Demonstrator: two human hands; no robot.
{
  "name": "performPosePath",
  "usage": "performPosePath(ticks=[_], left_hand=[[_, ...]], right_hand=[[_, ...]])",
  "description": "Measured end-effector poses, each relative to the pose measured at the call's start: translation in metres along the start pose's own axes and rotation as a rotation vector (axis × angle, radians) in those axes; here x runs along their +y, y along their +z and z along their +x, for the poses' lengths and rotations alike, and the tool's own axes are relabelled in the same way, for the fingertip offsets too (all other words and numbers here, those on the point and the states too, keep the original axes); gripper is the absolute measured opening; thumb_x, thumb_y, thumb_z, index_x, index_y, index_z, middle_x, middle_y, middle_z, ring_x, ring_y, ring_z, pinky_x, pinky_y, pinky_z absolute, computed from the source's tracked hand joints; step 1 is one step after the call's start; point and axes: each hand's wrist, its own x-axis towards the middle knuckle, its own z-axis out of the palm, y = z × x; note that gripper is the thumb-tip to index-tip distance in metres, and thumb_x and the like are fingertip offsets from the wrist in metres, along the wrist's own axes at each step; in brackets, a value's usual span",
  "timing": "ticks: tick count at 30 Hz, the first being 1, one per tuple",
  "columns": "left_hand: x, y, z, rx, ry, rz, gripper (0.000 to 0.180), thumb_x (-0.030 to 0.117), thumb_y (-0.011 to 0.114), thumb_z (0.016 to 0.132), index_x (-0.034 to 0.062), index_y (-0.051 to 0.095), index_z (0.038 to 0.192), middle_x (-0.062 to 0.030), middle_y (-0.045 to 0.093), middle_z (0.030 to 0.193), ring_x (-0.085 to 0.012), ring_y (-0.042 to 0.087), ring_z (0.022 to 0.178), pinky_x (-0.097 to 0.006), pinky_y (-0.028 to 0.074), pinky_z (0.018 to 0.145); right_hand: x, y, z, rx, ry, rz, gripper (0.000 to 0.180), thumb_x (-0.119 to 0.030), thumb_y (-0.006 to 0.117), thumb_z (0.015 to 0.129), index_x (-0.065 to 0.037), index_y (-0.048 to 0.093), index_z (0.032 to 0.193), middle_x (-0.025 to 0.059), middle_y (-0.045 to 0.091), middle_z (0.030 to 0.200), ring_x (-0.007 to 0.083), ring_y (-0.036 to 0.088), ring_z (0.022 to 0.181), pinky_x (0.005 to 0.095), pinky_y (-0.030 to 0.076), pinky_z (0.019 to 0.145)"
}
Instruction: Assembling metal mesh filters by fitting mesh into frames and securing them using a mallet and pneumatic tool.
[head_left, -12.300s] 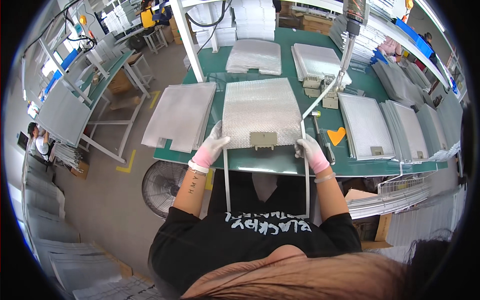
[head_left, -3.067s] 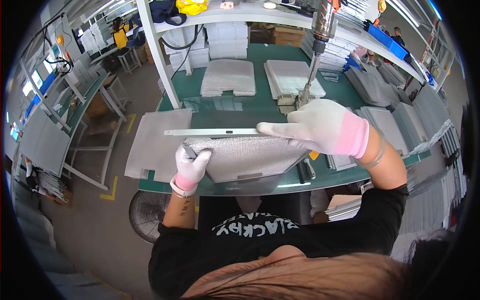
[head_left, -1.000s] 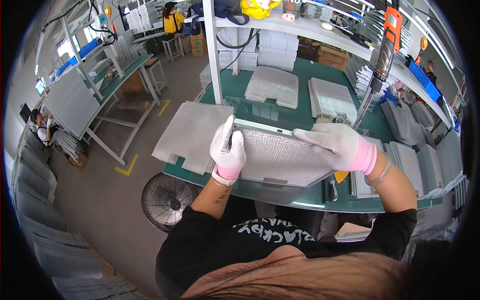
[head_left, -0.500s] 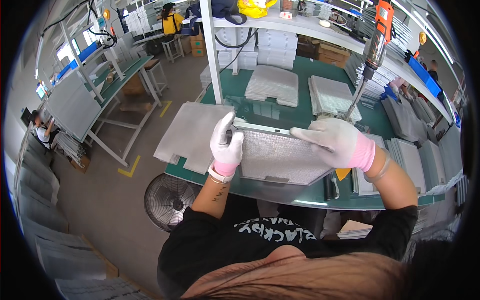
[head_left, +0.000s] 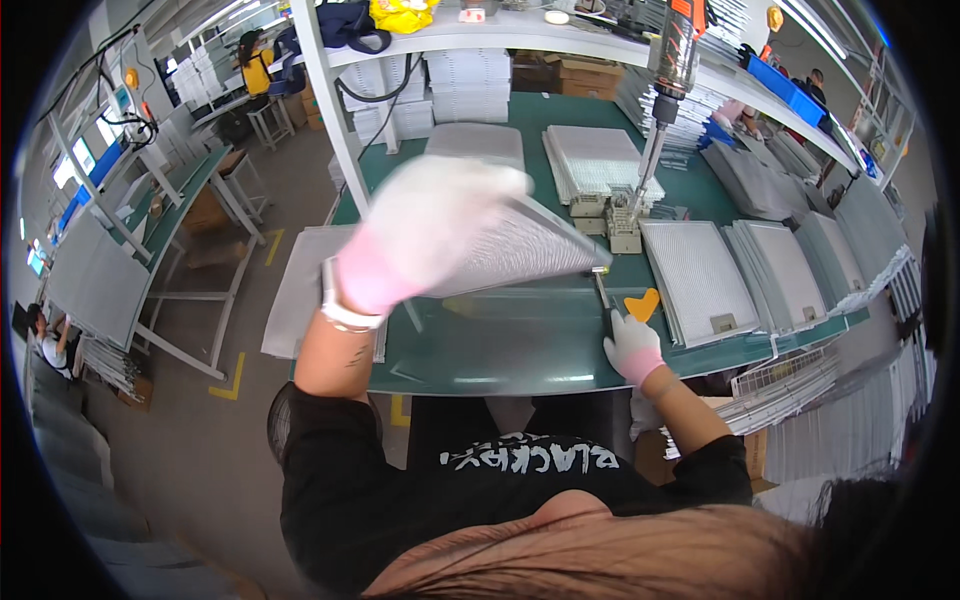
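Note:
My left hand, in a white glove with a pink cuff, is raised over the left part of the bench and smeared by motion. It grips the edge of a silvery mesh filter panel, tilted, with its far left part hidden behind the hand. Lower and to the right, my gloved right hand is closed at the dark handle of a slim hammer-like tool with a metal shaft and a small head. Beside that hand lies a flat orange-yellow piece.
An orange and black power screwdriver hangs over a metal fixture on the green bench. Stacked mesh panels stand at the right, another stack behind. A grey panel overhangs the left edge. White shelf above.
My right hand has let go of the panel and moved down to the tool near the front edge. The left hand has swung the panel up and away, tilting it. The view has shifted right.

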Motion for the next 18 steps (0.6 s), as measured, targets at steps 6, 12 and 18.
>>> performPosePath(ticks=[6, 12, 18], left_hand=[[0.046, 0.125, 0.028, -0.515, 0.264, 0.009, 0.023, 0.013, 0.052, 0.087, 0.0128, 0.055, 0.109, -0.0034, 0.059, 0.079, -0.023, 0.062, 0.069, -0.037, 0.049, 0.064], [0.047, 0.136, 0.026, -0.337, 0.187, -0.019, 0.052, 0.031, 0.068, 0.079, 0.009, 0.054, 0.124, -0.0025, 0.058, 0.071, -0.0231, 0.06, 0.067, -0.035, 0.045, 0.062], [0.063, 0.16, 0.001, 0.106, -0.127, -0.007, 0.076, 0.041, 0.079, 0.064, 0.0041, 0.055, 0.126, -0.0014, 0.055, 0.066, -0.0222, 0.053, 0.065, -0.04, 0.044, 0.069]], right_hand=[[-0.012, 0.023, 0.026, 0.027, 0.088, -0.169, 0.048, -0.013, 0.048, 0.091, -0.001, 0.043, 0.137, 0.0173, 0.064, 0.099, 0.0301, 0.069, 0.083, 0.042, 0.056, 0.068], [0.03, 0.016, 0.025, 0.116, 0.207, 0.203, 0.053, -0.011, 0.047, 0.091, 0.002, 0.036, 0.141, 0.023, 0.063, 0.107, 0.0336, 0.068, 0.085, 0.0411, 0.055, 0.074], [0.049, -0.084, -0.067, 0.346, -0.004, 1.253, 0.06, -0.002, 0.05, 0.093, -0.001, 0.029, 0.149, 0.0038, 0.056, 0.094, 0.0076, 0.051, 0.069, 0.0233, 0.047, 0.061]])
